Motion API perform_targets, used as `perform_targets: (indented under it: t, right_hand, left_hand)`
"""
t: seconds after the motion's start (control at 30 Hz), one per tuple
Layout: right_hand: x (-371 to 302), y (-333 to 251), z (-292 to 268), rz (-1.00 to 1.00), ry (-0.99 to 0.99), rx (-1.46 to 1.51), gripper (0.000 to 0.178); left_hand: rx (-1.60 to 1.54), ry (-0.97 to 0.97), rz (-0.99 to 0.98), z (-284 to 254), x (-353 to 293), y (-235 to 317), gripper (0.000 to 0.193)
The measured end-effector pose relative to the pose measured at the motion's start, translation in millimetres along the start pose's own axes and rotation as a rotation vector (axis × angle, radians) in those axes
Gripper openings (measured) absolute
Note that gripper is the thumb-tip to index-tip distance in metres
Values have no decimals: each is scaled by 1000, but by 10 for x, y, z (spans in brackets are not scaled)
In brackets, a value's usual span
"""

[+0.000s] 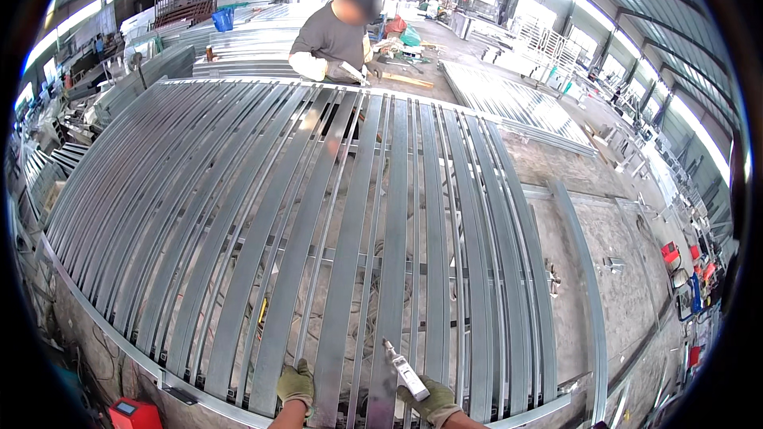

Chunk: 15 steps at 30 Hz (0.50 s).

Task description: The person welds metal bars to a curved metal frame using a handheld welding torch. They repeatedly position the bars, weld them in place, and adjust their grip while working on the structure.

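A large panel of long grey metal bars (346, 270), wide ones alternating with narrow ones, stretches away in front of me. My left hand (296, 384), in a green work glove, is closed over one of the wide bars near the panel's near edge. Gripped in my right hand (433, 403), also gloved, is a white and silver welding gun (407, 373). Its narrow metal nozzle points forward and slightly left, just over the bars. The palm side of both hands is hidden.
Across the panel, a co-worker (338, 36) bends over its far edge, holding a similar light-coloured tool (355, 73). A red box (133, 414) sits on the floor at lower left. One loose metal bar (582, 294) lies right of the panel. More finished panels (517, 99) lie beyond.
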State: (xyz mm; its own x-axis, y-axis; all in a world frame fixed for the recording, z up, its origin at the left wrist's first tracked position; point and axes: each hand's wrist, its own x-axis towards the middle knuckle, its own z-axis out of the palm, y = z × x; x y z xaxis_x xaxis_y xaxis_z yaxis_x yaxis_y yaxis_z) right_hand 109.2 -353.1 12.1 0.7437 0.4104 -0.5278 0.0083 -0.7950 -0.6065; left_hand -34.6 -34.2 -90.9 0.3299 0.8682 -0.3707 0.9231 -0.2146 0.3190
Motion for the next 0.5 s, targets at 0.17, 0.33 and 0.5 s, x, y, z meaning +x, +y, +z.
perform_targets:
  t: [0.17, 0.33, 0.5]
  right_hand:
    - [76, 6, 310, -136, 89, -403, 59]
    - [57, -550, 383, -77, -91, -560, 59]
    - [-105, -458, 489, -174, -148, -607, 60]
  left_hand:
    - [-27, 4, -4, 156, 66, -102, 76]
    - [-224, -6, 25, -253, -111, 207, 75]
    - [-32, 270, 351, -41, -501, -190, 123]
